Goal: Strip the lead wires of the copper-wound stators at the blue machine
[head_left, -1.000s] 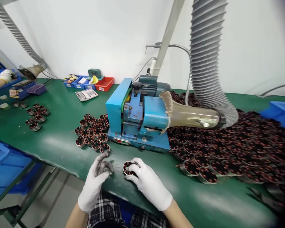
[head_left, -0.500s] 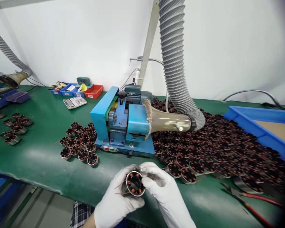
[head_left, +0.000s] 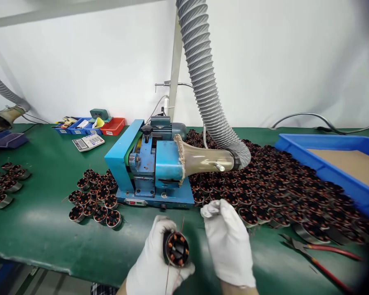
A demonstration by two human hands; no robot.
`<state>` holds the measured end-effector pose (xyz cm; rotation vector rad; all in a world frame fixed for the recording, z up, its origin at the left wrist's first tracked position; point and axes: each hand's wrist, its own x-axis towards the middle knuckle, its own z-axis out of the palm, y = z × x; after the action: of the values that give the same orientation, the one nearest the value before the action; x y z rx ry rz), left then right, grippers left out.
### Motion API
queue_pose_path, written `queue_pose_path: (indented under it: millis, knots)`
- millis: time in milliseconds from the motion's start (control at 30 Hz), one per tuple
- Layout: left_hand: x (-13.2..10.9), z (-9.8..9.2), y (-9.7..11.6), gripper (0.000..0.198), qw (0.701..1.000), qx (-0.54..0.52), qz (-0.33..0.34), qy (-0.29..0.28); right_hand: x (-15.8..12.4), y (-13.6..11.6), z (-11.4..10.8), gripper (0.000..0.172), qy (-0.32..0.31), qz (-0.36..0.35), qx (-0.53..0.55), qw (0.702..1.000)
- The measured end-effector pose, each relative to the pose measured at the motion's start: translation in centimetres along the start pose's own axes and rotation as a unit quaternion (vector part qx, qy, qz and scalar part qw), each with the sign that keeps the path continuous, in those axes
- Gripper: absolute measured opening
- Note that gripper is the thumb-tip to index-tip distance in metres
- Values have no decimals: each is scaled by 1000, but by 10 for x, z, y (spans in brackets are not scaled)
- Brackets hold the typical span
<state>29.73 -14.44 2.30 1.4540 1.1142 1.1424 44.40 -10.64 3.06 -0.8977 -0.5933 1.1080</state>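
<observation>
My left hand (head_left: 155, 262), in a white glove, is wrapped round a round motor stator (head_left: 176, 248) with copper windings, its open face turned toward me. Thin wire leads stick up and hang down from the stator. My right hand (head_left: 227, 241), also gloved, is raised just right of it, fingers curled with the thumb and forefinger pinched together near the top; whether it grips a wire I cannot make out. Both hands hover over the front of the green bench (head_left: 49, 229), in front of a blue machine (head_left: 150, 168).
A grey ribbed hose (head_left: 203, 78) with a funnel mouth meets the machine. A big heap of stators (head_left: 279, 184) lies right, a smaller group (head_left: 94, 196) left. Red-handled pliers (head_left: 320, 252), a blue tray (head_left: 335, 164), a calculator (head_left: 88, 142) and small bins (head_left: 89, 125) stand around.
The view has swung right. My left hand lifted the stator off the bench and holds it alone; my right hand has let go of it and moved up and to the right.
</observation>
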Motion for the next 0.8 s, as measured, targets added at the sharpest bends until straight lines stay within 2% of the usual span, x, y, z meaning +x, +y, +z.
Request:
queue_pose_path:
  millis: [33, 100, 167, 300, 433, 600, 700, 800]
  knots:
    - [6, 2, -1, 50, 1000, 9, 2, 13, -1, 7, -1, 15, -3, -18, -46, 999]
    - [18, 5, -6, 48, 999, 11, 11, 32, -6, 23, 1, 23, -73, -24, -142, 987]
    - [33, 8, -15, 42, 998, 10, 15, 64, -8, 39, 8, 32, -118, -22, -207, 971]
    - [59, 14, -34, 33, 991, -14, 4, 134, 6, 57, 27, 35, -99, -33, -272, 957]
    - [77, 20, -39, 30, 985, -59, 10, 161, 27, 56, 39, 28, -93, -70, -287, 951]
    - [83, 25, -28, 28, 975, -123, -17, 186, 33, 47, 44, 23, -96, -78, -308, 943]
    - [82, 24, -20, 26, 974, -132, -30, 179, 31, 43, 43, 25, -86, -79, -323, 939]
    - [81, 22, -17, 29, 982, -99, -11, 163, 29, 39, 42, 26, -81, -81, -329, 937]
